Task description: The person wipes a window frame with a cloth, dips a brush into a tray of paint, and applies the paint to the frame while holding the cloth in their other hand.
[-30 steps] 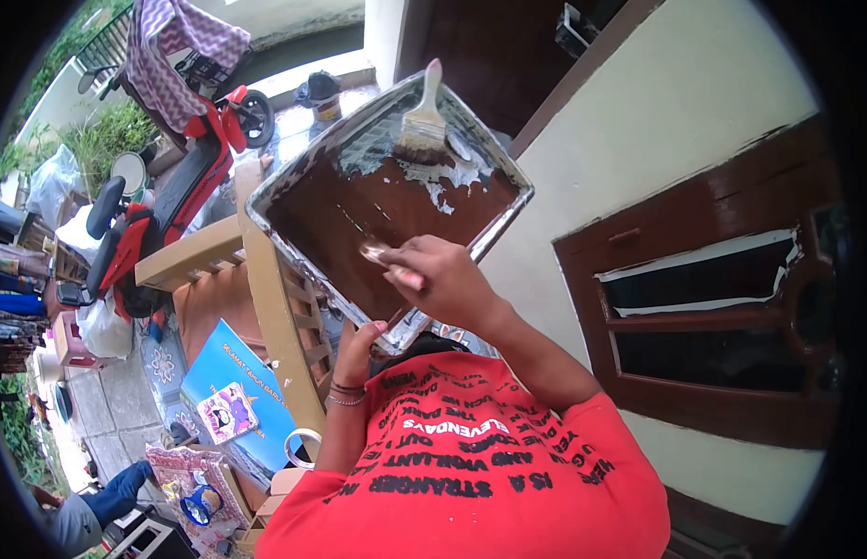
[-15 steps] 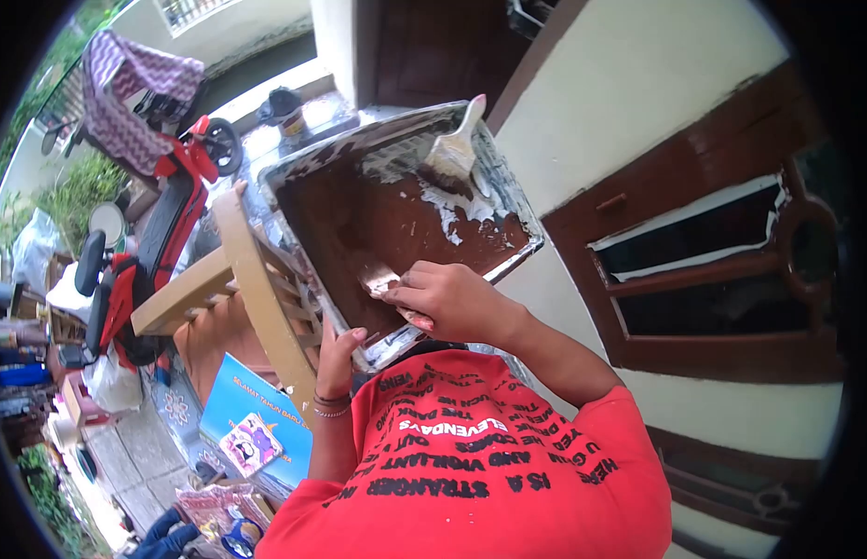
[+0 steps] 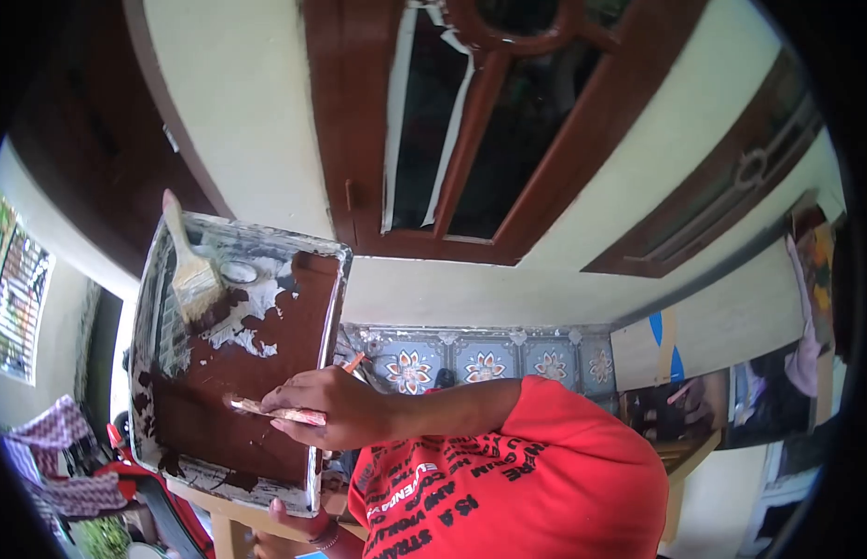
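My right hand [image 3: 336, 408] is closed around the handle of a small brush [image 3: 289, 413], its tip over the brown paint in a tray [image 3: 329, 312]. White and dark smears cover the tray's rim and inner walls. A wide brush [image 3: 197, 279] with a pale handle leans in the tray's upper left corner, its bristles dark at the ends. My left hand [image 3: 298, 524] holds the tray's near edge from below, its thumb against the rim and its other fingers mostly hidden.
A brown window frame [image 3: 359, 200] with white strips stands on the wall ahead. Patterned tiles [image 3: 485, 365] cover the floor below. Wooden furniture [image 3: 230, 522] lies under the tray, near a red scooter [image 3: 187, 517]. Boards and cloth [image 3: 801, 354] are at the right.
The view has swung right, toward the window and wall. The tray now appears further left and lower, still held by my left hand, and the small brush remains in my right.
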`<state>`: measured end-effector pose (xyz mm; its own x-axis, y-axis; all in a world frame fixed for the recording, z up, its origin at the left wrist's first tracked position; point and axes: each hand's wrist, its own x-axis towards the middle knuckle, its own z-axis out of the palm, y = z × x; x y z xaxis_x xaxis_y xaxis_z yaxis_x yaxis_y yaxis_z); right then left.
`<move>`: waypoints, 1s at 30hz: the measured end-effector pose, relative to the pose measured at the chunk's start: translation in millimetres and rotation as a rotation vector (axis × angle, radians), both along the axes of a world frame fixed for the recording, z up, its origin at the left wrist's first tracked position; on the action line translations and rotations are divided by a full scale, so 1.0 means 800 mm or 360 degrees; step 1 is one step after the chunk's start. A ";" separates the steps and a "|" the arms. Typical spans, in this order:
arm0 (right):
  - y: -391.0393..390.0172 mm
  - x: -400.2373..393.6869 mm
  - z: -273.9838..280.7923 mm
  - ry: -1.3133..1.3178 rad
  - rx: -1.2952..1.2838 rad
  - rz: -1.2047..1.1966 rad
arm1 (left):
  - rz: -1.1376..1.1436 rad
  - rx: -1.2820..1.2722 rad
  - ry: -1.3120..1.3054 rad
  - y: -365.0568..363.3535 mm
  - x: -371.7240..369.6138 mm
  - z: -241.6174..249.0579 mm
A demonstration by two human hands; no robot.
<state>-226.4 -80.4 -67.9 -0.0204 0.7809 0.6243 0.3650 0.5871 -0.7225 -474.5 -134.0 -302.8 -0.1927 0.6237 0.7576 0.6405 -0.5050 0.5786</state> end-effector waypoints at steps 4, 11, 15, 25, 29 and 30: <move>-0.022 0.013 -0.015 -0.0123 0.0021 -0.0048 | 0.0039 0.0214 0.0260 0.013 0.016 0.024; -0.058 0.012 -0.013 -0.1238 0.0138 0.0300 | -0.0328 -0.0194 -0.0284 0.007 0.040 0.012; -0.063 0.018 0.017 -0.1420 -0.0081 0.0637 | -0.0422 -0.0363 -0.0450 0.011 0.040 0.017; -0.043 0.066 0.038 -0.0645 -0.0073 0.0706 | -0.1024 -0.0893 -0.2026 0.029 0.034 0.070; -0.084 0.129 0.009 0.0075 0.0133 -0.0132 | -0.0918 -0.0575 -0.1741 0.029 0.033 0.028; -0.083 0.147 -0.006 0.0232 0.0397 -0.0342 | -0.0941 -0.0495 -0.1588 0.031 0.037 0.027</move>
<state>-108.5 -146.5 -72.8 0.2311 0.5809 0.7805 0.4031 0.6730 -0.6202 -444.6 -109.2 -281.6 -0.2313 0.9432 0.2384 -0.4430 -0.3203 0.8373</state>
